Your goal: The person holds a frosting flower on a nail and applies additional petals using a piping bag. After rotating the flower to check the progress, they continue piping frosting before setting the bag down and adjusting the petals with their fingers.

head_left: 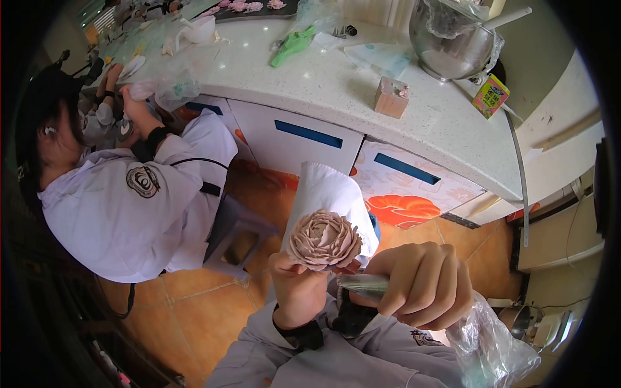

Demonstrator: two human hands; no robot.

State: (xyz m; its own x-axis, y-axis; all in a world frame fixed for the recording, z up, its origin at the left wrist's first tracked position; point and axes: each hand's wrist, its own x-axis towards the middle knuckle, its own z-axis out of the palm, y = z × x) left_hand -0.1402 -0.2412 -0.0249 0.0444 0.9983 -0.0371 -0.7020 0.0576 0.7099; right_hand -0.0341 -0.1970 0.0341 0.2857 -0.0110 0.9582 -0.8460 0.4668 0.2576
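Your left hand (299, 284) is raised in front of you, fingers pinched together under a piped flower (325, 239), mauve-brown with ruffled petals. Whatever the flower sits on is hidden by your fingers. Your right hand (424, 284), just beside the left, is curled into a fist around a piping bag (486, 346), whose clear plastic trails off past your right wrist. The bag's metal tip (361, 283) pokes out of the fist toward your left hand, just below the flower; whether it touches cannot be told. Well beyond both hands runs the white bench (362, 97), carrying a wooden block (391, 97), a steel mixing bowl (453, 48) and a green piping bag (292, 45). Far to the left of your left hand a co-worker (129, 200) in a white coat sits on a stool (236, 223), hands up at the bench edge.
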